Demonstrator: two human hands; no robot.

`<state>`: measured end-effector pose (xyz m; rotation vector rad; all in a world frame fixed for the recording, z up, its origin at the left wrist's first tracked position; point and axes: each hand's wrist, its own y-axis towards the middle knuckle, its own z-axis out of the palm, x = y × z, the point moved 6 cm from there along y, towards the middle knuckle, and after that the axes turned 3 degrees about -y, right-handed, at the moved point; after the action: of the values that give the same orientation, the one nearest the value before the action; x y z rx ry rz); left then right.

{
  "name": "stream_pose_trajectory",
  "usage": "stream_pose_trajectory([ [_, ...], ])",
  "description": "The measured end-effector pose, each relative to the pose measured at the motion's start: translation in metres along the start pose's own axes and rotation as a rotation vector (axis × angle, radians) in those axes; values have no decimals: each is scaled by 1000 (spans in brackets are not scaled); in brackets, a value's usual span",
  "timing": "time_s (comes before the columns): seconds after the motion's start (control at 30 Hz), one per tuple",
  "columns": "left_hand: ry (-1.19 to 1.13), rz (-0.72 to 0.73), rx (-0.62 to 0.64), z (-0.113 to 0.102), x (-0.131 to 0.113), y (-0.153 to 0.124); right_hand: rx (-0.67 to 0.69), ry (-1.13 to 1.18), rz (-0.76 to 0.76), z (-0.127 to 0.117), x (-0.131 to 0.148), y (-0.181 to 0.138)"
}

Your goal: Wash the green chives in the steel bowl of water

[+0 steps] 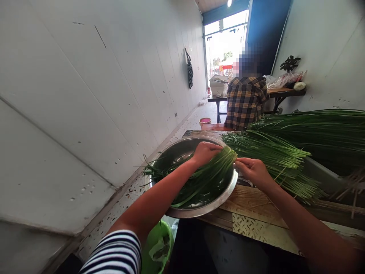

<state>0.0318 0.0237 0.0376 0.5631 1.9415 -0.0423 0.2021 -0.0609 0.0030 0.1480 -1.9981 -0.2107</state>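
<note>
My left hand (204, 152) is closed round a bunch of green chives (212, 175), held over a large steel bowl (228, 192) that stands on the wooden table edge. More loose chive leaves lie inside the bowl. My right hand (252, 170) is closed in a pinch at the cut end of the same bunch, just right of the bowl's rim. What its fingertips grip is too small to name.
A big pile of long chives (288, 160) covers the table (256, 213) to the right. A green bin (156, 247) stands on the floor below the bowl. A person in a plaid shirt (245, 101) sits ahead, back turned, near a pink bowl (204, 121). A white wall runs along the left.
</note>
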Motion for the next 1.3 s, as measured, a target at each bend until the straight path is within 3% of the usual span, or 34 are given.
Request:
stream_pose_trajectory([
  [0.1, -58, -27, 132, -4, 0, 2, 4, -75, -53, -4, 0, 0],
  [0.2, -69, -124, 114, -14, 17, 7, 45, -159, -177, -5, 15, -8],
  [0.3, 57, -185, 132, -15, 34, 8, 53, -219, -435, 0, 51, -29],
  [0.43, 341, -131, 190, -12, 39, 6, 100, -272, -832, 22, 95, -66],
  [0.53, 510, -133, 212, -12, 48, 6, 113, -340, -1009, 35, 102, -80],
  [0.6, 535, -156, 201, -13, 58, 7, 101, -352, -1037, 37, 98, -80],
  [0.73, 530, -181, 167, -17, 75, 9, 90, -312, -982, 34, 89, -73],
  [0.9, 527, -139, 261, -14, 75, 8, 74, -288, -990, 33, 91, -75],
  [1.0, 435, -155, 155, -21, 66, 10, 52, -270, -921, 32, 88, -72],
  [1.07, 281, -149, 39, -27, 58, 11, -20, -238, -726, 25, 76, -61],
  [1.13, 74, -131, -29, -29, 51, 12, -108, -188, -437, 15, 56, -44],
  [1.2, -97, -136, -34, -26, 48, 11, -134, -109, -169, 7, 33, -29],
  [1.3, -131, -186, 15, -19, 50, 10, -66, 39, 67, 4, 8, -12],
])
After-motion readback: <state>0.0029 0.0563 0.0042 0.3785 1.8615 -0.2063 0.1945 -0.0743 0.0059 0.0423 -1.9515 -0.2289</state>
